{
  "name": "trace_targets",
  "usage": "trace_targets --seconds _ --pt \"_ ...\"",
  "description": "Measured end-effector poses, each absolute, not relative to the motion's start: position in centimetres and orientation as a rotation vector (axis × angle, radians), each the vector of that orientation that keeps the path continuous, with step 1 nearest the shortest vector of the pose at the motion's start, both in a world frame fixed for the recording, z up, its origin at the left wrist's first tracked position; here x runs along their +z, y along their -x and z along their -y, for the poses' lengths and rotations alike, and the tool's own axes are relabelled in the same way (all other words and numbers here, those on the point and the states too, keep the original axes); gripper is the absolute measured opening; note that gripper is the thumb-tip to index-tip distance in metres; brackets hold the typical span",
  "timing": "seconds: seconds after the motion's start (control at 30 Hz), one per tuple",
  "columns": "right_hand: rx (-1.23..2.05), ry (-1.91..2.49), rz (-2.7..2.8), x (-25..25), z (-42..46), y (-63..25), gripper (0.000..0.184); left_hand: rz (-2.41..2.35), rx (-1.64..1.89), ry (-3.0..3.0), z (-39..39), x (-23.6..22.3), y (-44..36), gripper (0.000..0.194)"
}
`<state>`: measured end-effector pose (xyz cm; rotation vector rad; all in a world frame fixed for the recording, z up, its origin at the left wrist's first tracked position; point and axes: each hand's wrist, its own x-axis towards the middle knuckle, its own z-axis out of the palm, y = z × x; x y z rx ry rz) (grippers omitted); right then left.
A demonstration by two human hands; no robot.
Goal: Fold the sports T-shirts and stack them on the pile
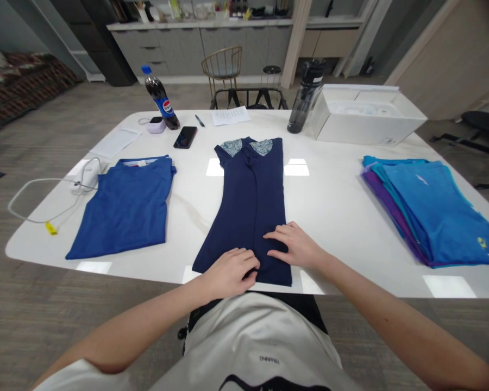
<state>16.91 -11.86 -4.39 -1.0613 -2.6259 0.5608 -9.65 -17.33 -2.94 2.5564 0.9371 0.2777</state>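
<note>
A navy short-sleeved shirt (244,206) with pale patterned shoulders lies on the white table, its right side folded over lengthwise. Its hem is toward me. On the lower part of the cloth rests my left hand (230,271), fingers bent and thumb slightly apart, with no bunched cloth visible in it. My right hand (295,244) touches the shirt's lower right side, index finger and thumb spread apart. To the left is a folded blue shirt (128,209). A stack of folded blue, teal and purple garments (436,212) sits at the right.
Along the table's (330,217) far side are a cola bottle (162,100), a phone (185,137), a pen (199,120), a printed sheet (231,116), a dark water bottle (303,103) and an open white box (362,122). A white cable (32,184) hangs over the left edge.
</note>
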Motion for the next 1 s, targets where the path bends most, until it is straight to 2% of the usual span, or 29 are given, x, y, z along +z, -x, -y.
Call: trace_targets --seconds 0.23,0.43,0.63,0.7,0.9,1.0 --pt "0.534 1.064 2.576 -4.1 14.1 -16.9 0.028 -1.407 0.343 -2.493 19.2 -3.6 8.2 0.012" --pt "0.399 1.201 2.587 -2.8 20.0 -16.2 0.034 -1.538 0.547 -2.441 20.8 -4.3 7.0 0.008" --pt "0.303 1.634 2.187 -2.9 22.8 -15.1 0.011 -1.434 0.803 -2.552 21.8 -3.7 7.0 0.016" --pt "0.265 1.686 2.138 -2.7 22.9 -14.7 0.005 -1.358 0.801 -2.625 21.8 -3.4 6.9 0.02" --pt "0.204 1.661 2.195 -2.3 23.3 -14.3 0.007 -1.58 0.631 -2.599 21.6 -3.3 7.0 0.033" --pt "0.212 1.621 2.277 -2.5 23.5 -14.8 0.007 -1.519 0.573 -2.627 21.6 -3.4 8.1 0.033"
